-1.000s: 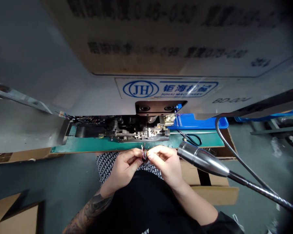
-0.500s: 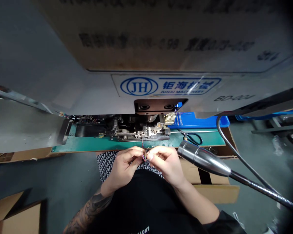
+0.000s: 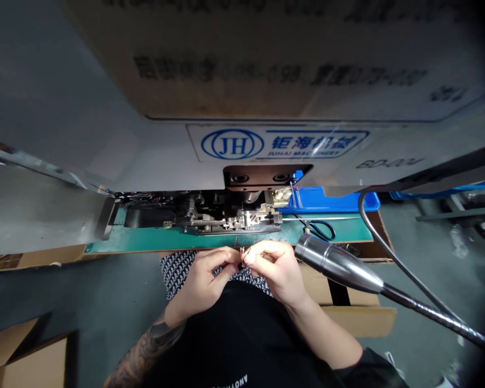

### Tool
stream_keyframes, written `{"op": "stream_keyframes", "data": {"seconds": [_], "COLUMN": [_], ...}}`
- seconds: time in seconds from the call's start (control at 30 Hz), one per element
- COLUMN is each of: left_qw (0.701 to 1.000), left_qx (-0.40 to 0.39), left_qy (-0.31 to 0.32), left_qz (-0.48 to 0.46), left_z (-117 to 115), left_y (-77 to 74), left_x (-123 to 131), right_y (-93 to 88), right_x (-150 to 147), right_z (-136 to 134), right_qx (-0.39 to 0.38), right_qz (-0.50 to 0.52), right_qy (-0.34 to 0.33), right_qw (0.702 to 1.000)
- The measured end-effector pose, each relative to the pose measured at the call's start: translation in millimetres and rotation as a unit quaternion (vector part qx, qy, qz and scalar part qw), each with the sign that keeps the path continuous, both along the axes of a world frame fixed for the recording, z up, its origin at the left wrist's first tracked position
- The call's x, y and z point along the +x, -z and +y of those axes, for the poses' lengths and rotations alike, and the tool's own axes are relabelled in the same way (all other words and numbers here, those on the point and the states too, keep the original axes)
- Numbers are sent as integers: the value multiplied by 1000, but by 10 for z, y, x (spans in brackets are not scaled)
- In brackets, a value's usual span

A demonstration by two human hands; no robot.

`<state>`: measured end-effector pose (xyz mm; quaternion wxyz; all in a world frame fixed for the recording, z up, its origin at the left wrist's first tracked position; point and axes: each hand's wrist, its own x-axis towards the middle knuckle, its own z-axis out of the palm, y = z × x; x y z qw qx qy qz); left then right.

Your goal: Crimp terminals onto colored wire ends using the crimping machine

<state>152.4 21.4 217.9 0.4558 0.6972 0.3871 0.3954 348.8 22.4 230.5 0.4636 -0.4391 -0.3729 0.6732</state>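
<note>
Thin coloured wires point(image 3: 242, 255) show in the small gap between my two hands, in front of the bench edge. My left hand point(image 3: 211, 275) is closed, thumb and fingertips pinching the wires from the left. From the right, my right hand point(image 3: 275, 269) pinches the same bunch, its fingers curled in. The wire ends are partly hidden by the fingertips. Just beyond my hands stands the metal crimping mechanism point(image 3: 242, 220) of a machine, on the green bench top point(image 3: 153, 240).
The machine's large housing point(image 3: 153, 156) overhangs the bench. A gooseneck lamp point(image 3: 339, 267) reaches in close to my right hand. Scissors point(image 3: 321, 230) lie on the bench, near a blue tray point(image 3: 327, 200) holding wires. Cardboard point(image 3: 355, 320) is below at the right, and more cardboard point(image 3: 36, 361) lies lower left.
The wires between my fingers have shifted from a spread fan to a tighter, more upright bunch. Both hands stay nearly in place, slightly closer together.
</note>
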Motion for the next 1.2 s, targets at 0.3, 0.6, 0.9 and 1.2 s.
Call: {"op": "stream_keyframes", "data": {"seconds": [0.3, 0.6, 0.9, 1.2], "left_qw": [993, 973, 981, 986], "left_qx": [-110, -216, 51, 139], "left_qy": [3, 17, -77, -24], "left_qz": [-34, -76, -170, -83], "left_z": [-104, -122, -62, -233], "left_y": [65, 40, -119, -209], "left_x": [24, 66, -245, -225], "right_y": [-88, -60, 16, -59], "right_x": [0, 17, 78, -66], "right_z": [-38, -38, -129, -164], "right_qx": [88, 107, 136, 159], "right_qz": [-51, -78, -196, -191], "right_qy": [52, 51, 56, 82], "right_qw": [993, 990, 970, 965]}}
